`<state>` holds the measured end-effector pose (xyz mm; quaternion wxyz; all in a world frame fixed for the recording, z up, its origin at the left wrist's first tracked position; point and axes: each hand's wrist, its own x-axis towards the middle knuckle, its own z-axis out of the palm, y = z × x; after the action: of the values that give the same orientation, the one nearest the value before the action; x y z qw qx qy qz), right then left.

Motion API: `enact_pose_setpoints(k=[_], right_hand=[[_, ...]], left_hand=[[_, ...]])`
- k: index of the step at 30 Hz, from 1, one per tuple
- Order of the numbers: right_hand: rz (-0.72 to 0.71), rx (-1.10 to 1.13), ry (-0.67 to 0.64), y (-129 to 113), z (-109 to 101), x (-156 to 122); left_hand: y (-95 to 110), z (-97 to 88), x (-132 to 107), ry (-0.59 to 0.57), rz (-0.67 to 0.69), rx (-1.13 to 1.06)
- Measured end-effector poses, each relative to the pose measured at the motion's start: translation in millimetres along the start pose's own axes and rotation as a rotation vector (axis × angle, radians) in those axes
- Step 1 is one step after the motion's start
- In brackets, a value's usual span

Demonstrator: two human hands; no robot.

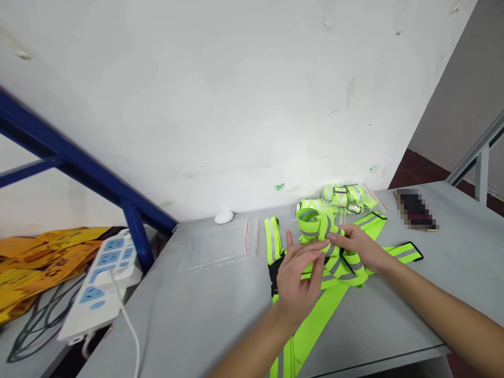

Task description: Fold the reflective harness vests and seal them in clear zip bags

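A bundle of neon-yellow reflective strap [333, 260] with grey stripes is between my two hands above the table. My right hand [360, 245] grips its upper right side, thumb on top. From the left, my left hand [299, 275] pinches at the strap, its fingers bent and the tips close to my right thumb. One loop of the strap [309, 223] stands up behind the fingers. More reflective straps [325, 315] lie flat beneath, with black-edged ends to the right and a black buckle [274, 273] partly behind my left hand.
Clear bags [346, 195] of folded straps lie against the wall. Flat clear zip bags [220, 244] and a white rounded object [224, 217] are to the left. A blurred phone-like object [416, 210] lies right. A power strip [104, 278] and orange straps [47, 262] are beyond the blue frame [134, 231].
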<state>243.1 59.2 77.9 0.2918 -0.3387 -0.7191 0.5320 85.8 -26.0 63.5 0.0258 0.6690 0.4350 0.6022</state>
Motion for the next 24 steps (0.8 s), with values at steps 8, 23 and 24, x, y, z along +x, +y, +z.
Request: enact_pose_setpoints(k=[8, 23, 24], right_hand=[[0.022, 0.04, -0.053, -9.4, 4.1, -2.2], [-0.265, -0.592, 0.036, 6.4, 15.6, -9.7], [-0.302, -0.657, 0.039, 6.2, 17.8, -11.1]], left_hand=[[0.6, -23.9, 24.6, 0.134, 0.231, 0.236], [3.5, -48.6, 51.9, -0.622, -0.415, 0.044], [4.5, -49.5, 55.4, -0.657, -0.412, 0.062]])
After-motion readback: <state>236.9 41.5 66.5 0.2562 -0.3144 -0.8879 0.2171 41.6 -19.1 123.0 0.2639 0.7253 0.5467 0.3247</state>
